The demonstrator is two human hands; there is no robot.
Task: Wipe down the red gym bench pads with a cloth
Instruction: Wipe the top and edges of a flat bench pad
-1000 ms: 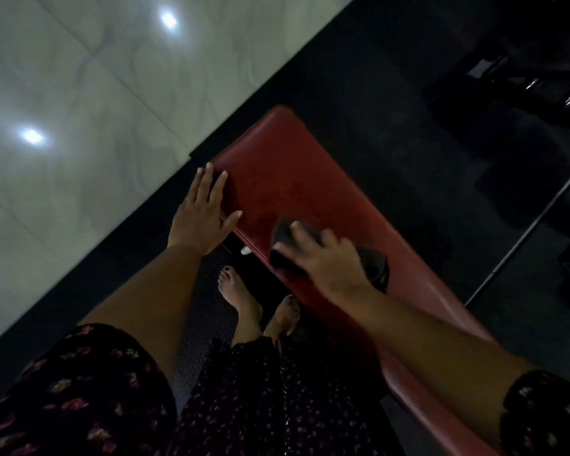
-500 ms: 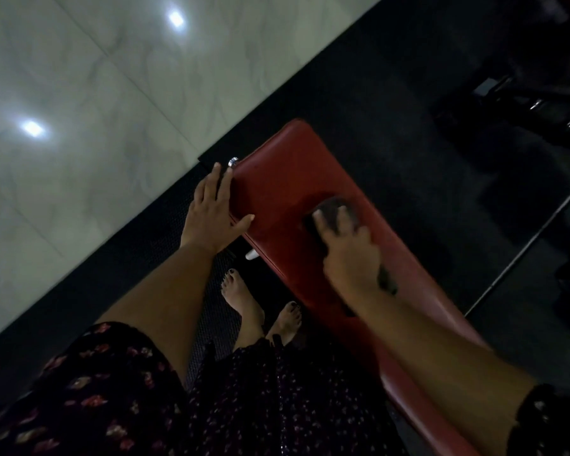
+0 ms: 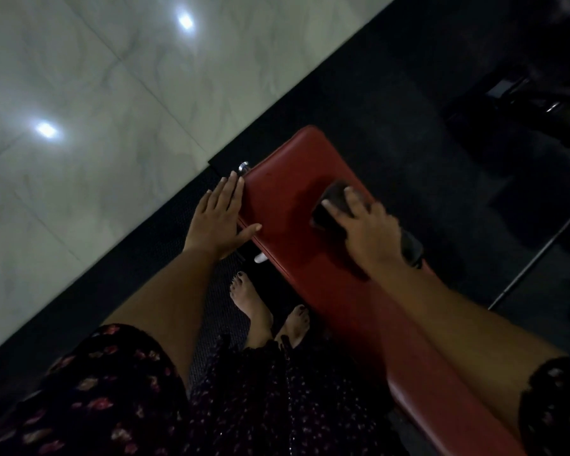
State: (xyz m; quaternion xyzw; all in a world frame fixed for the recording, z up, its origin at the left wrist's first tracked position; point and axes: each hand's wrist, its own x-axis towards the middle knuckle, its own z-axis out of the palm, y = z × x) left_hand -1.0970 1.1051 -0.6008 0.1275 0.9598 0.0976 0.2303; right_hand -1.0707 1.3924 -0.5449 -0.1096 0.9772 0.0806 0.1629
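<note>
Bench pad [image 3: 287,205], far end: a bare red strip lies open between the left hand [image 3: 218,222] and the cloth [image 3: 334,199], and on to the rounded far edge.
Left edge: taken by the left hand, flat, thumb on the pad top.
Far-left corner: a metal knob [image 3: 243,166] sticks out just beside the fingertips.
Middle toward the right edge: the cloth sits under the spread right hand [image 3: 372,232].
Near stretch: the right forearm crosses above it.
Beside the left edge: bare feet [image 3: 254,304] on a dark mat.
Right of the pad: open dark floor, with dark equipment [image 3: 524,93] well apart.
</note>
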